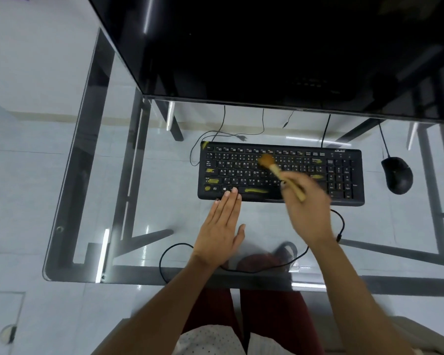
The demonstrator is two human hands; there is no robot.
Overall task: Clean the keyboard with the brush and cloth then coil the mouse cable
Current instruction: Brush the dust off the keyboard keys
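The black keyboard (pixel 280 172) lies flat on the glass desk (pixel 164 201), just ahead of both hands, with yellowish smears on several keys along its left side, on the space bar and near its right-centre. The brush (pixel 280 172) is over the middle rows, its tan bristles down at the keys and its pale handle slanting back toward the right hand (pixel 308 211). That hand is closed around the handle; it is motion-blurred, so the exact placing of the fingers cannot be told. The left hand (pixel 222 226) is flat and open, fingers together and stretched forward, holding nothing; its fingertips (pixel 231 192) rest on the keyboard's near edge by the bottom-left keys, the palm on the glass.

Beyond and to the right of the right hand, apart from the keyboard's end, sits the black mouse (pixel 397 175). A black cable (pixel 340 221) loops on the glass close to the right wrist and runs on behind both forearms toward the left. Farther ahead of the hands a large dark monitor (pixel 280 52) overhangs the keyboard's far side. Through the glass, below the forearms, dark red trousers (pixel 210 306) show.
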